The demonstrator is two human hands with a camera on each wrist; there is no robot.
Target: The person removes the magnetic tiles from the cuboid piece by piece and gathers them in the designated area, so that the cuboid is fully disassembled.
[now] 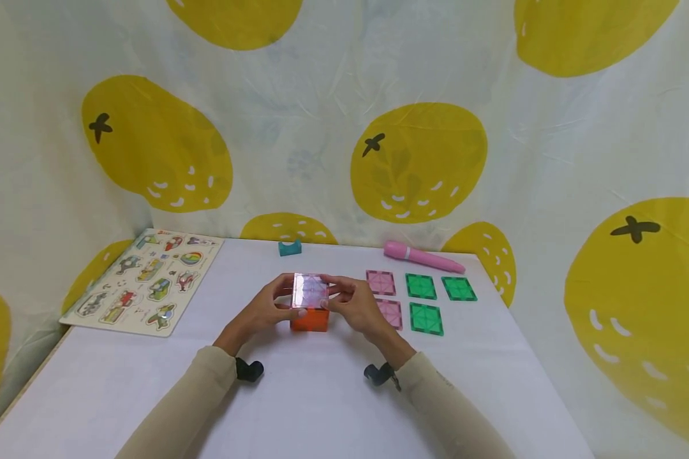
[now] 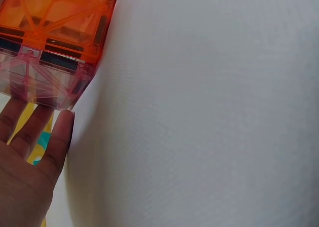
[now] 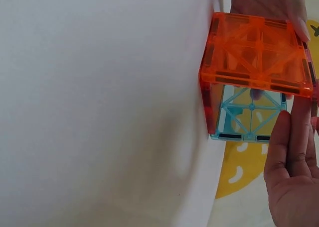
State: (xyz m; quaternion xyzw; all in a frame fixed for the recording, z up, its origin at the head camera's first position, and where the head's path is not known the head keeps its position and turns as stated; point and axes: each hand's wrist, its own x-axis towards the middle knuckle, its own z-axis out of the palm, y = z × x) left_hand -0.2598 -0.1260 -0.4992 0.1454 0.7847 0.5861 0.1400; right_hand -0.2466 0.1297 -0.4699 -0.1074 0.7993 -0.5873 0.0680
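Note:
A small box of translucent magnetic tiles stands at the middle of the table, with an orange tile (image 1: 309, 320) in front and a blue tile (image 3: 251, 112) at the back. Its left side is a pink tile (image 2: 40, 80); its right side shows as a gap in the right wrist view. Another pink tile (image 1: 311, 291) lies over the top. My left hand (image 1: 266, 301) holds the box from the left, thumb by the front corner and fingers along the side wall. My right hand (image 1: 356, 306) pinches the top pink tile at its right edge, some fingers beside the gap.
To the right lie pink tiles (image 1: 381, 282) and green tiles (image 1: 427, 319). A pink marker-shaped stick (image 1: 425, 257) and a small teal arch-shaped piece (image 1: 289, 248) are at the back. On the left rests a picture puzzle board (image 1: 149, 280). A fruit-patterned curtain (image 1: 321, 127) hangs behind the table.

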